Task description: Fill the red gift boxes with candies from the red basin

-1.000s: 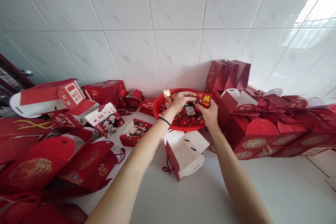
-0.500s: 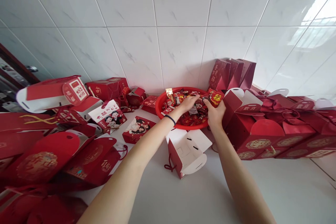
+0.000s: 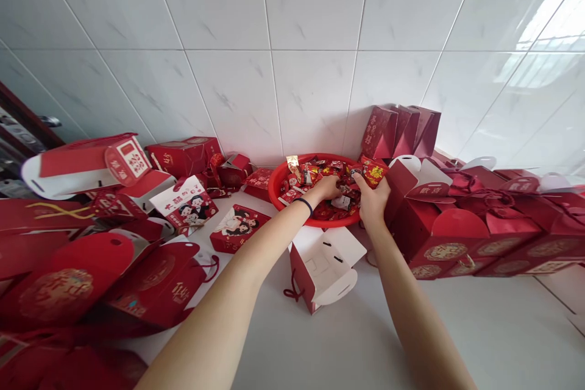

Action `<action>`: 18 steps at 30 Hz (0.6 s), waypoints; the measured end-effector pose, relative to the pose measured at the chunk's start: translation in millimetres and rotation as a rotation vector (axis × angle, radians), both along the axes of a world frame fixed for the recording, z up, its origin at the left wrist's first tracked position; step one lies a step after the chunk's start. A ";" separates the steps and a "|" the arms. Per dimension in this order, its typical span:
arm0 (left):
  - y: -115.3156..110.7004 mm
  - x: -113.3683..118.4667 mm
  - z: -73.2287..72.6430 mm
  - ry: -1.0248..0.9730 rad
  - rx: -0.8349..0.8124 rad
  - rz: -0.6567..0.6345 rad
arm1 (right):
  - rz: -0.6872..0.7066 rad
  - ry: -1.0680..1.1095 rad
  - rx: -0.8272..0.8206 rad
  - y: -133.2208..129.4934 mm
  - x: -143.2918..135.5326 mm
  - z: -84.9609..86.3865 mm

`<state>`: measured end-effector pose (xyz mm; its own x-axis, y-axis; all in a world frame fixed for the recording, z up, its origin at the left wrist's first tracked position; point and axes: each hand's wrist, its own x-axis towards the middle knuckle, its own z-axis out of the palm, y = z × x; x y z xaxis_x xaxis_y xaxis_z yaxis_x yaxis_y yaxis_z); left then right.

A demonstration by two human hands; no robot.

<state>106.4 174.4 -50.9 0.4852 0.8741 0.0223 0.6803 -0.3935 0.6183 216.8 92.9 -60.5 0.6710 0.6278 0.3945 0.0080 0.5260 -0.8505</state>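
"Change from the moment before?"
"Left hand (image 3: 328,187) now dips lower among the packets (image 3: 312,173) in the basin (image 3: 273,187); fingertips hidden, grip cannot be told."
"Right hand (image 3: 375,200)?"
"Holds a gold-lettered packet (image 3: 375,174) at the basin's right edge."
"Meaning?"
"Picking seems under way; the open box (image 3: 325,271) stands in front."
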 end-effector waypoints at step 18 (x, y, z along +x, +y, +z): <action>-42.6 -33.3 48.4 -0.425 0.067 -0.099 | 0.482 0.224 -0.099 -22.7 3.0 32.4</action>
